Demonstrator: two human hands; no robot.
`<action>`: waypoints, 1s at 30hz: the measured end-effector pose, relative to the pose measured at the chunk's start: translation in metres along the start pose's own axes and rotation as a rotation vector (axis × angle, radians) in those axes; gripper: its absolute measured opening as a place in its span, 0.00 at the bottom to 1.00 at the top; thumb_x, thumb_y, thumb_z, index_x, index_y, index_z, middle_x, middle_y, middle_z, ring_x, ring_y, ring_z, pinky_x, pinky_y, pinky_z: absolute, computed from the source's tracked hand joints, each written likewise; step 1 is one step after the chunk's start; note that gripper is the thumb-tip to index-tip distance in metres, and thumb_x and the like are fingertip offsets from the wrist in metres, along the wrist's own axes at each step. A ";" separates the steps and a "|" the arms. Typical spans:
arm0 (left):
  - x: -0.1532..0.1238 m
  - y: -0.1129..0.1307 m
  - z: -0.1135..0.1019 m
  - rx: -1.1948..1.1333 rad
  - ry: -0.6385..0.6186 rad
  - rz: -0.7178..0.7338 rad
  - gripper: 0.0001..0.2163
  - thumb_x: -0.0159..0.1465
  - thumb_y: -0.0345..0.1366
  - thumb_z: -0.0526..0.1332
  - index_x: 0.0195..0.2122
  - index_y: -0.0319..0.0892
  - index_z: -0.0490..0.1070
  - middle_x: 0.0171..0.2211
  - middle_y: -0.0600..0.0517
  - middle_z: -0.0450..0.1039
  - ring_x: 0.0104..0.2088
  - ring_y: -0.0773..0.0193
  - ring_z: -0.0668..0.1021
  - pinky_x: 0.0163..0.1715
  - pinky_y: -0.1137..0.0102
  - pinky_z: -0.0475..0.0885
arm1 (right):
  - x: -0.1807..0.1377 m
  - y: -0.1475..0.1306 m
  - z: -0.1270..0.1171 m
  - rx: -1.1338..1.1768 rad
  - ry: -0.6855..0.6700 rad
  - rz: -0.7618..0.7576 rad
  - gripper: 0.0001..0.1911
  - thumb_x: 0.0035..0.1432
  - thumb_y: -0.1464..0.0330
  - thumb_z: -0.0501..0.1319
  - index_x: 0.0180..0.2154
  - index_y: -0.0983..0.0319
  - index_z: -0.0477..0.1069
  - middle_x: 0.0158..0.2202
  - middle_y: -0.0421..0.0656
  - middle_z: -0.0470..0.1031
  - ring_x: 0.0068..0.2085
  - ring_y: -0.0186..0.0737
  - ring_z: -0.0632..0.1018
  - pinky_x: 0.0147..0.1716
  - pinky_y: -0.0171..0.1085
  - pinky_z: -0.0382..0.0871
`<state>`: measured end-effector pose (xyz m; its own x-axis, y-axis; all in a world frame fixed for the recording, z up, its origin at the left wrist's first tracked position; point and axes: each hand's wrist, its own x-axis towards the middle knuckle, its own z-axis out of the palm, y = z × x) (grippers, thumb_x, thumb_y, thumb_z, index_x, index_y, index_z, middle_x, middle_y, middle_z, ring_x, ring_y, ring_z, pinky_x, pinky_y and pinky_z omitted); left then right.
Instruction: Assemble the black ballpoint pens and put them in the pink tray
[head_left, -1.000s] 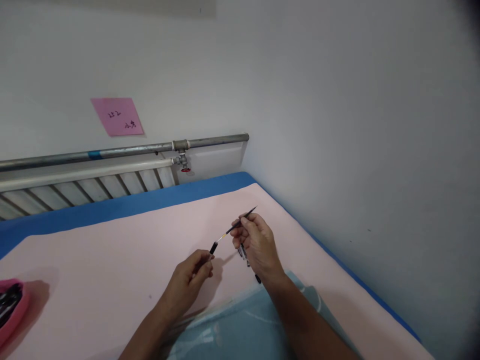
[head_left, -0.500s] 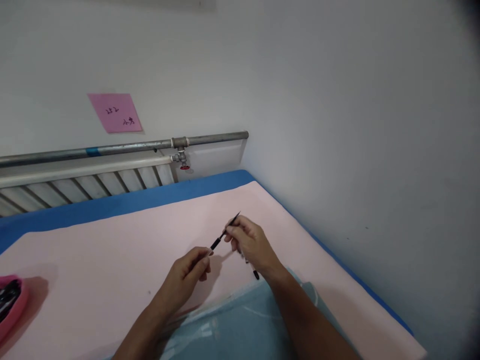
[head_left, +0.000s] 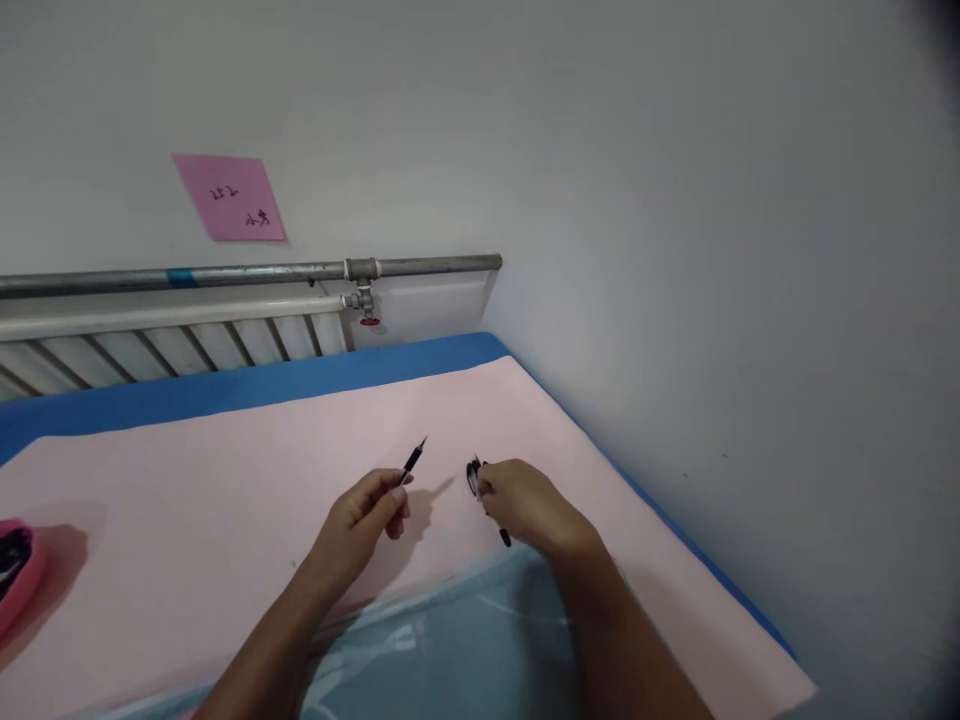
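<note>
My left hand pinches a pen with a black grip section. Its thin pointed tip slants up and away to the right, and the rear of the pen is hidden in the palm. To the right, my right hand is low over the pink sheet with its fingers pinched downward. Small black parts show at those fingertips; I cannot tell which are held and which lie on the sheet. A black-ended pen piece sticks out beneath the right hand.
A pink sheet covers the blue-edged table. Clear bluish plastic lies along the near side. A pink container with black items stands at far left. A wall borders the right; a radiator runs behind.
My right hand has moved away from the pen's tip and down to the black parts on the sheet. The left hand still holds the pen, its thin tip now exposed. The view has shifted slightly.
</note>
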<state>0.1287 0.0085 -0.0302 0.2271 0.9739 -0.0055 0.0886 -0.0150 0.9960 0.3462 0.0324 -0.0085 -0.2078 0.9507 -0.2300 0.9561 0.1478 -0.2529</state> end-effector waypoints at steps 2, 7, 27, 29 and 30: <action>0.000 0.000 0.000 0.006 0.001 0.001 0.11 0.60 0.40 0.55 0.41 0.41 0.67 0.26 0.55 0.66 0.24 0.70 0.70 0.28 0.72 0.64 | -0.001 -0.007 -0.003 -0.056 -0.029 0.018 0.12 0.46 0.76 0.53 0.28 0.63 0.74 0.30 0.46 0.76 0.29 0.36 0.73 0.23 0.31 0.53; 0.001 0.001 0.001 0.027 0.009 0.005 0.11 0.59 0.40 0.55 0.40 0.41 0.67 0.26 0.55 0.66 0.24 0.70 0.70 0.28 0.72 0.64 | -0.004 -0.021 -0.011 -0.125 -0.071 0.083 0.13 0.48 0.77 0.52 0.32 0.65 0.75 0.33 0.51 0.77 0.33 0.43 0.76 0.25 0.33 0.58; 0.000 0.004 0.001 0.083 0.008 -0.021 0.14 0.59 0.42 0.54 0.41 0.40 0.67 0.26 0.55 0.66 0.24 0.69 0.69 0.27 0.72 0.64 | -0.006 -0.040 0.006 -0.163 -0.099 0.040 0.15 0.52 0.79 0.52 0.39 0.71 0.73 0.40 0.58 0.75 0.43 0.51 0.75 0.39 0.41 0.66; 0.000 0.003 0.001 0.079 0.007 -0.025 0.14 0.59 0.42 0.55 0.41 0.40 0.67 0.25 0.55 0.66 0.23 0.69 0.69 0.26 0.72 0.64 | -0.007 -0.042 0.008 -0.162 -0.101 0.020 0.15 0.52 0.79 0.51 0.38 0.70 0.74 0.40 0.57 0.75 0.43 0.50 0.75 0.39 0.40 0.65; 0.000 0.003 0.001 0.080 0.008 -0.025 0.13 0.59 0.42 0.55 0.41 0.40 0.67 0.25 0.55 0.66 0.23 0.69 0.69 0.26 0.72 0.64 | -0.008 -0.042 0.008 -0.159 -0.096 0.010 0.15 0.53 0.79 0.51 0.37 0.69 0.74 0.40 0.57 0.75 0.43 0.49 0.75 0.39 0.39 0.65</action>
<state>0.1304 0.0084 -0.0270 0.2157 0.9760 -0.0295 0.1715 -0.0081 0.9851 0.3059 0.0165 -0.0034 -0.2099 0.9231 -0.3223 0.9772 0.1871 -0.1003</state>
